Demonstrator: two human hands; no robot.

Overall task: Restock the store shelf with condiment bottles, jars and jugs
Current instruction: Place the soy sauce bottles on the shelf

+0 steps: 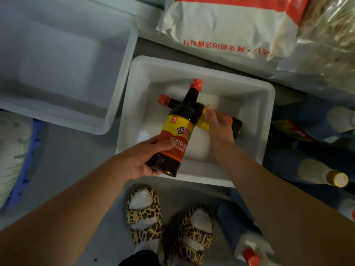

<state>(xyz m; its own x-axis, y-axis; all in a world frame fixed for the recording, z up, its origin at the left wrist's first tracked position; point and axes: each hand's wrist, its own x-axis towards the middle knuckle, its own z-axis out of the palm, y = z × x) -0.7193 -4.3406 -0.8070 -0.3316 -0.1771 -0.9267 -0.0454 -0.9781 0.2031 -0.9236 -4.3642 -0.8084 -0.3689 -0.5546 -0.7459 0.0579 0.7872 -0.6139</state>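
My left hand (pixel 148 158) grips the lower body of a dark soy sauce bottle (pixel 179 129) with a red cap and a yellow-and-red label, held tilted above a white plastic tub (pixel 249 89) on the floor. A second, similar bottle (pixel 237 124) lies on its side inside the tub, its red cap pointing left. My right hand (pixel 217 125) reaches down into the tub and rests on that lying bottle's middle, fingers curling over its label. Part of the lying bottle is hidden behind the held bottle and my hand.
A larger white tub (pixel 63 60) stands at the upper left. A white-and-red sack (pixel 230 22) and a clear bag lie at the top. Shelved bottles (pixel 324 175) show at the right edge. My feet in leopard-print sandals (pixel 167 223) stand just below the tub.
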